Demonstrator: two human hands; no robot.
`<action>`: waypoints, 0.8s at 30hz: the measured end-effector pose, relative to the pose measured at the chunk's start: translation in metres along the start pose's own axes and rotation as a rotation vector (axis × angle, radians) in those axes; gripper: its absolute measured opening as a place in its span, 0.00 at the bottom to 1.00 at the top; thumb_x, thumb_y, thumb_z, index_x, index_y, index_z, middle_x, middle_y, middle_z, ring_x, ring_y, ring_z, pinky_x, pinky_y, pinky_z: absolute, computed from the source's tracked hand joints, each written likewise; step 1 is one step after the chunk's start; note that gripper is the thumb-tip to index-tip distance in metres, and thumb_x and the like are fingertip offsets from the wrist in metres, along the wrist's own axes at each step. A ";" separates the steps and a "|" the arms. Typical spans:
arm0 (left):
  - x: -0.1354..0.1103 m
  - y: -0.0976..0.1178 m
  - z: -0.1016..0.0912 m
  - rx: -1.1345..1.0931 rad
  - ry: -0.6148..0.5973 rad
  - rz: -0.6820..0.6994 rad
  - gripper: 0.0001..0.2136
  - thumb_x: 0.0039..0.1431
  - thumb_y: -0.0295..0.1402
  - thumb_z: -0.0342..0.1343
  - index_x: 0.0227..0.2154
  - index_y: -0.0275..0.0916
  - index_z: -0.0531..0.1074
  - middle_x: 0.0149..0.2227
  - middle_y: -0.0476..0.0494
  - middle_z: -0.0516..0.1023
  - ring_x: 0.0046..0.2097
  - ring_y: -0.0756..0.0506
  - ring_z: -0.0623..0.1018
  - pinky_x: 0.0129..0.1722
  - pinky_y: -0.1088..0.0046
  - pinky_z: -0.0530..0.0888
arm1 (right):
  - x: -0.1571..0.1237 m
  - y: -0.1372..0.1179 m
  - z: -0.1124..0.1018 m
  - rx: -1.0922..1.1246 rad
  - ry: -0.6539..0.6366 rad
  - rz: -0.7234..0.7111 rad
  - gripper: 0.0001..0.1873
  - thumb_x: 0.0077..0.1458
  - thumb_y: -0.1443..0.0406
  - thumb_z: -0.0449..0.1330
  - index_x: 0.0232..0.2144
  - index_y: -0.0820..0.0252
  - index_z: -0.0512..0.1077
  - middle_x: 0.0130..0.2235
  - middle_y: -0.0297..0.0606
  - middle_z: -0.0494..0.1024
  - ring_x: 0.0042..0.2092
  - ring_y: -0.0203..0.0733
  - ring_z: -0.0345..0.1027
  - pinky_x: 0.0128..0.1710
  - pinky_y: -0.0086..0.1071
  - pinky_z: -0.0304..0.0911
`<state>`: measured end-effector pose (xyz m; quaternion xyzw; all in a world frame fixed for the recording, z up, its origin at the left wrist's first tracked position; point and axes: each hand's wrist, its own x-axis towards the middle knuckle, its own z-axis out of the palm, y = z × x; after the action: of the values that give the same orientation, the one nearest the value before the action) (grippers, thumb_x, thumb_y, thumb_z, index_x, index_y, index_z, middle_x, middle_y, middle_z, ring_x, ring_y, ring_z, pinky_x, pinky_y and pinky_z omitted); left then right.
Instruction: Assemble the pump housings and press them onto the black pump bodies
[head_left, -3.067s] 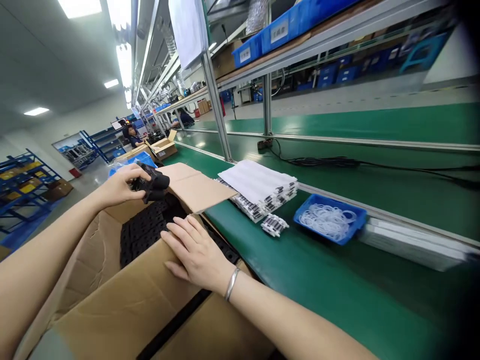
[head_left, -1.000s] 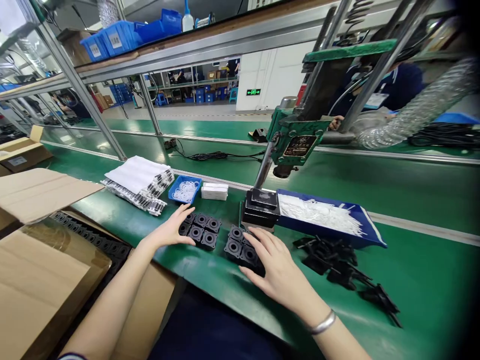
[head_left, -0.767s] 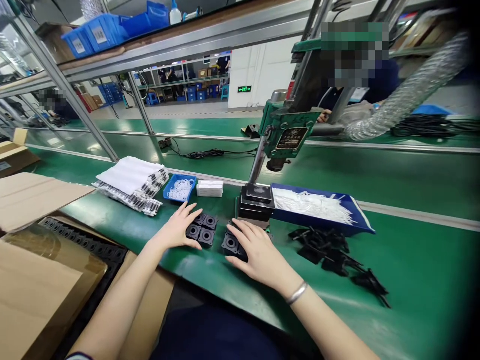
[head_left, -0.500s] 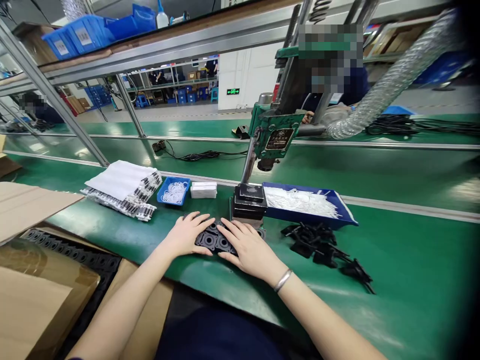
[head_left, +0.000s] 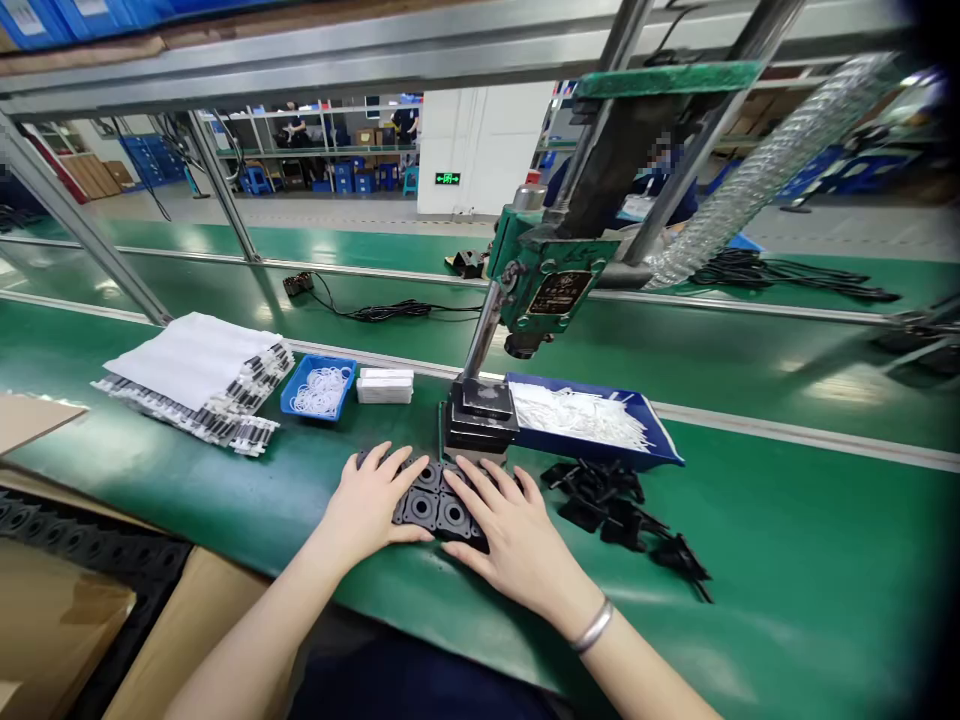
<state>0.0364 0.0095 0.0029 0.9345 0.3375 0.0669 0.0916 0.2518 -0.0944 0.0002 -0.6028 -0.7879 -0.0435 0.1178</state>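
Observation:
A cluster of square black plastic parts with round raised rings and centre holes sits on the green table, in rows side by side. My left hand lies over its left end, fingers spread across the top and thumb along the near edge. Over the right end rests my right hand, also with spread fingers, its thumb close to the left thumb. Both palms hide part of the cluster. Directly behind it stands the black stepped base of a green hand press.
Right of my hands lies a pile of black stemmed parts. Behind are a blue tray of white strips, a small blue tray of white rings, white blocks and stacked white sheets. An open carton stands lower left.
The view has tilted down and shifted slightly, so the scene sits differently in the picture. Both hands stay on the black plastic parts, with fingers still spread.

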 end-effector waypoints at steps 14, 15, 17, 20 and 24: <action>-0.045 -0.054 -0.012 -0.322 -0.010 -0.110 0.48 0.51 0.53 0.64 0.69 0.54 0.41 0.72 0.39 0.45 0.72 0.32 0.43 0.67 0.43 0.56 | 0.012 0.003 -0.019 0.111 0.053 -0.102 0.41 0.61 0.45 0.56 0.67 0.60 0.55 0.67 0.46 0.59 0.66 0.59 0.52 0.62 0.58 0.54; -0.045 -0.057 -0.011 -0.339 -0.010 -0.111 0.48 0.51 0.52 0.64 0.69 0.54 0.41 0.72 0.39 0.45 0.72 0.33 0.43 0.67 0.43 0.55 | 0.017 0.001 -0.019 0.127 0.052 -0.122 0.41 0.61 0.45 0.56 0.67 0.61 0.55 0.67 0.47 0.60 0.66 0.58 0.53 0.62 0.57 0.55; -0.042 -0.059 -0.010 -0.374 -0.007 -0.104 0.49 0.51 0.51 0.65 0.69 0.53 0.40 0.72 0.39 0.45 0.72 0.33 0.43 0.67 0.44 0.55 | 0.026 -0.004 -0.018 0.153 0.043 -0.154 0.41 0.60 0.47 0.58 0.66 0.64 0.55 0.66 0.49 0.61 0.66 0.58 0.53 0.63 0.57 0.56; -0.035 -0.061 -0.010 -0.417 -0.013 -0.063 0.49 0.50 0.49 0.67 0.69 0.52 0.42 0.72 0.38 0.47 0.72 0.33 0.45 0.68 0.45 0.56 | 0.041 -0.010 -0.016 0.193 0.019 -0.195 0.41 0.60 0.48 0.59 0.65 0.66 0.57 0.64 0.51 0.64 0.66 0.58 0.54 0.64 0.57 0.55; -0.026 -0.063 -0.008 -0.473 -0.034 0.015 0.50 0.50 0.47 0.68 0.69 0.50 0.44 0.71 0.37 0.50 0.72 0.33 0.48 0.68 0.46 0.56 | 0.055 -0.020 -0.011 0.226 -0.019 -0.227 0.42 0.59 0.48 0.60 0.65 0.69 0.56 0.63 0.55 0.64 0.65 0.58 0.55 0.66 0.56 0.54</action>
<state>-0.0243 0.0414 -0.0042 0.8905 0.3037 0.1290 0.3131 0.2208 -0.0499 0.0255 -0.4934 -0.8519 0.0382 0.1717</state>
